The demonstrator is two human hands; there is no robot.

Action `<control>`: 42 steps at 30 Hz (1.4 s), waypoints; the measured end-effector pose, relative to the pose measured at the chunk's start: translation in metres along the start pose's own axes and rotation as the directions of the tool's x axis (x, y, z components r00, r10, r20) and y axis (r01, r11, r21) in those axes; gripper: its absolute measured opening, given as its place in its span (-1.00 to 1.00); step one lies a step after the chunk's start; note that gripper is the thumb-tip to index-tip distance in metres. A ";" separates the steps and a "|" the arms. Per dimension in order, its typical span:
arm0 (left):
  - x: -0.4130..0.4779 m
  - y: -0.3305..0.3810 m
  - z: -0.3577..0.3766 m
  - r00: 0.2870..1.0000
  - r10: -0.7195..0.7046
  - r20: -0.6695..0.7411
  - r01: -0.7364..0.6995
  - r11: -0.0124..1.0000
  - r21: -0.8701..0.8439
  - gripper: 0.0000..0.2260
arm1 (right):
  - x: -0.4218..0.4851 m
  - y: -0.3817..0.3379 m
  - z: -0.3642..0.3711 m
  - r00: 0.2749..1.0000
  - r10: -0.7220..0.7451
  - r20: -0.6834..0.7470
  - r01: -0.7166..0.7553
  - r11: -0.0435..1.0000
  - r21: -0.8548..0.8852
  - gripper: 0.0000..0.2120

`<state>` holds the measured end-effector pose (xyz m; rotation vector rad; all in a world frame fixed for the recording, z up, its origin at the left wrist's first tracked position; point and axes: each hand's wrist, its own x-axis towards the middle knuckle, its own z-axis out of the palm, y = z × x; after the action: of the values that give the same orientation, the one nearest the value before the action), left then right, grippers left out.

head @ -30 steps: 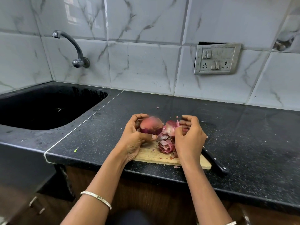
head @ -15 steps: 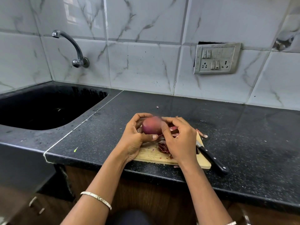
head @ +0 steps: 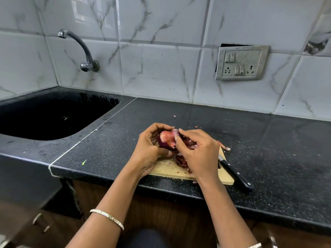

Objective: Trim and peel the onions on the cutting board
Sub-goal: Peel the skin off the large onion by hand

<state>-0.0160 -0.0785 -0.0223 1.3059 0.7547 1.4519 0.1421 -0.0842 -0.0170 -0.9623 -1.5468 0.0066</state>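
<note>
A red onion [head: 166, 138] is held above the left part of the wooden cutting board [head: 166, 169]. My left hand [head: 148, 149] curls around its left side and underneath. My right hand [head: 197, 151] pinches a flap of loose skin [head: 176, 134] at the onion's upper right edge. A heap of peeled red skins [head: 181, 161] lies on the board under my right hand, partly hidden by it. A black-handled knife [head: 236, 173] rests at the board's right edge, its blade mostly covered by my right hand.
The board sits at the front edge of a black speckled counter [head: 268, 149]. A black sink [head: 50, 117] with a wall tap [head: 80, 49] is to the left. Skin scraps [head: 224, 146] lie right of the board. A switch panel [head: 241, 62] is on the tiled wall.
My right hand moved left from the skin heap to the onion and took hold of a flap of skin. The left hand kept holding the onion in about the same place.
</note>
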 end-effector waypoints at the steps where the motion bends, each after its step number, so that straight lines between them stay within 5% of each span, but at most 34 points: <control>1: 0.000 0.000 0.000 1.000 -0.003 0.003 0.003 1.000 0.002 -0.39 | 0.000 0.000 0.000 1.000 -0.002 0.005 0.002 1.000 0.004 -0.85; 7: 0.000 -0.001 0.000 1.000 0.004 -0.024 -0.004 1.000 0.006 -0.38 | 0.003 -0.003 -0.003 0.962 0.140 0.236 -0.166 0.982 0.094 -0.64; 21: 0.000 0.003 -0.002 0.993 -0.104 0.046 0.112 0.969 -0.219 -0.38 | 0.006 0.004 -0.006 0.886 0.414 0.208 -0.463 0.783 0.415 -0.82; 27: 0.003 0.006 0.003 0.985 -0.157 -0.075 0.129 0.947 -0.295 -0.53 | 0.008 0.000 -0.006 0.965 0.200 0.170 -0.234 0.949 0.213 -0.89; 34: 0.003 0.008 0.006 0.980 -0.197 -0.034 0.180 0.944 -0.276 -0.62 | 0.021 0.005 -0.009 0.981 -0.102 0.164 0.097 0.995 0.037 -0.87; 42: 0.003 0.006 0.010 0.980 -0.181 -0.088 0.159 0.964 -0.215 -0.58 | 0.016 0.012 -0.011 0.981 -0.147 0.126 0.142 0.989 0.050 -0.90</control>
<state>-0.0073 -0.0791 -0.0136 0.9877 0.7449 1.4279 0.1590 -0.0727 -0.0074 -0.8285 -1.7267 -0.0020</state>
